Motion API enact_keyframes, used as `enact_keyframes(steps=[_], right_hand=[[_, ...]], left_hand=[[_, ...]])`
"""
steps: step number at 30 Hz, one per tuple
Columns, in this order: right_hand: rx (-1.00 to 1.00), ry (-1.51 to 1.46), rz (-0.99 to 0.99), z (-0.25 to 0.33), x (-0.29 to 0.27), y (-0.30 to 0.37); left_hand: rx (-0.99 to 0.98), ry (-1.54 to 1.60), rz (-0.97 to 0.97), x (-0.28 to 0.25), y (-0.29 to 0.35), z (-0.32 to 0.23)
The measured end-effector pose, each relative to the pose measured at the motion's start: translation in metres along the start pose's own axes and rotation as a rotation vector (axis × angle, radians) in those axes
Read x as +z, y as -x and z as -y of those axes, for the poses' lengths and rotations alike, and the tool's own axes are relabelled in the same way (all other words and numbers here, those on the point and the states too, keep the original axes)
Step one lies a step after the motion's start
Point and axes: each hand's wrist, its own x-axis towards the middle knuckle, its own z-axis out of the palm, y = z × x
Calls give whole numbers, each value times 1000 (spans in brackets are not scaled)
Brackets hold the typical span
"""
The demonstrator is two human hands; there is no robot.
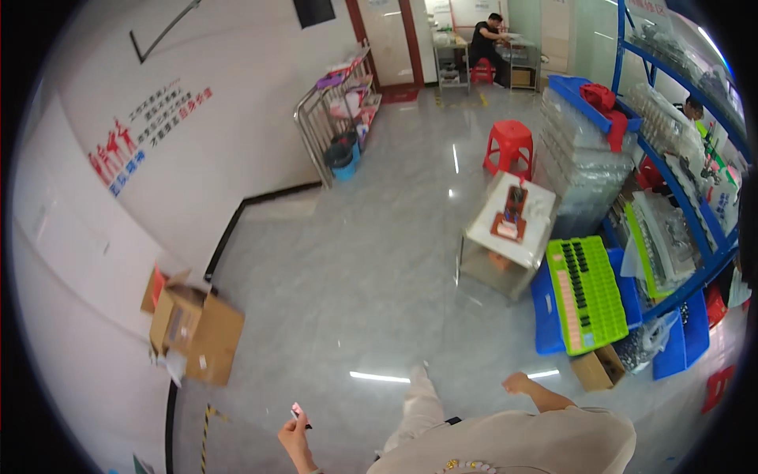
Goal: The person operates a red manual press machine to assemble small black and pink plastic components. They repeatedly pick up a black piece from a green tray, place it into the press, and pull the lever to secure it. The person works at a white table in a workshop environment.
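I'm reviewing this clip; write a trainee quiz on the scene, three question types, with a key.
1. Which hand holds the small pink-and-dark object?
2. What sits in the bright green gridded plastic tray?
A) Red balls
B) Black pieces and pale pink pieces
C) Yellow cups
3. True or false: the open brown cardboard box stands beside the white wall.

Key:
1. The left hand; the object is too small to identify.
2. B
3. True
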Motion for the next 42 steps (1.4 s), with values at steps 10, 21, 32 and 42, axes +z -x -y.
enact_keyframes(steps=[10,21,32,42], right_hand=[[560,-1900,-571,-34,-290,-41],[354,-1669,-1006,-244,-808,-281],[480,-277,-463,-510,-844,-462],[1165,-1637,-366,-716,-1027,-536]], left_hand=[[341,-357,820,486,-306,-319],[227,-1387,805,720,-747,-175],[267,-1455,744,1070,-1004,-200],[580,-583,959,1785,-1093,-697]])
